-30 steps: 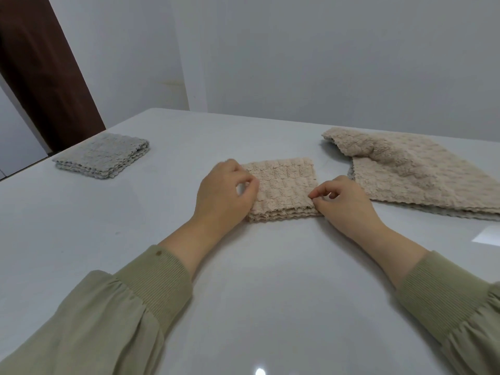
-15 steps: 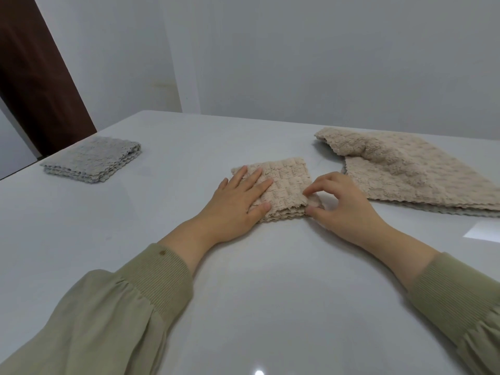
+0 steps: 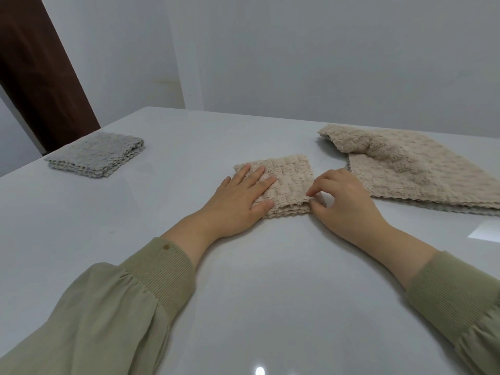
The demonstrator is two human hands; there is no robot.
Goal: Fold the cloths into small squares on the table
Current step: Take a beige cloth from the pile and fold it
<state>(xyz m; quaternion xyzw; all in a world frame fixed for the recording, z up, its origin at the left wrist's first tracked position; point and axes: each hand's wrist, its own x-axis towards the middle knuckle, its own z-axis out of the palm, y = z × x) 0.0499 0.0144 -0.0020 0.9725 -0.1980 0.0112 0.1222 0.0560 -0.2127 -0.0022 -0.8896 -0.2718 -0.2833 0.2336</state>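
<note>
A beige textured cloth, folded into a small square, lies in the middle of the white table. My left hand rests flat on its left half, fingers spread. My right hand pinches the cloth's near right corner between thumb and forefinger. A pile of unfolded beige cloths lies at the right, its top one rumpled. A folded grey cloth square sits far left near the table edge.
The table's left edge runs diagonally past the grey cloth, with a dark brown door beyond it. A pale wall stands behind the table's far edge. A bright patch of light lies at the right.
My left hand went from pinching the cloth's left edge to lying flat on it. My right hand shifted to pinch the near right corner. The view drifted slightly.
</note>
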